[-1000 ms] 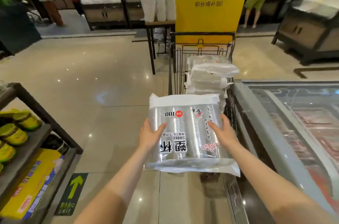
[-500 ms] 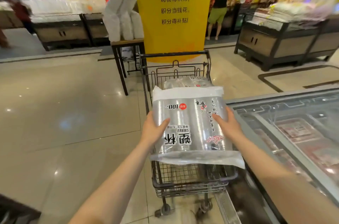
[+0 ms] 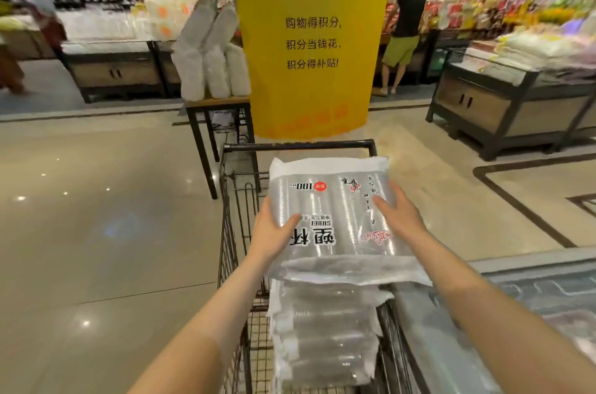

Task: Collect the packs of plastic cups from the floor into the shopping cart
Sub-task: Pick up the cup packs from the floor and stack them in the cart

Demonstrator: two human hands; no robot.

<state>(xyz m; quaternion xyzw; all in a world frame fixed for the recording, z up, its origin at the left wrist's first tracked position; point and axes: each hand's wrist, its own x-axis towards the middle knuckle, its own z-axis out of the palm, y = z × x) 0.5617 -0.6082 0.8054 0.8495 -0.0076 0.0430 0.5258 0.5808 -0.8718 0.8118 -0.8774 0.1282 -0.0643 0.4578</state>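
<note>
Pack of cups (image 3: pixel 332 216) carried further over shopping cart (image 3: pixel 232 232), fingers (image 3: pixel 383 205) flanking it

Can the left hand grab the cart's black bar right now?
Probably not yet. The left hand and right hand both hold the pack of cups, which sits in front of the bar.

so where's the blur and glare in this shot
Head view: far shelves blurred; ceiling-light glare spots the glossy beige floor; the clear plastic cup pack in both hands is sharp, its film shiny; wide-angle bends the edges.
</note>
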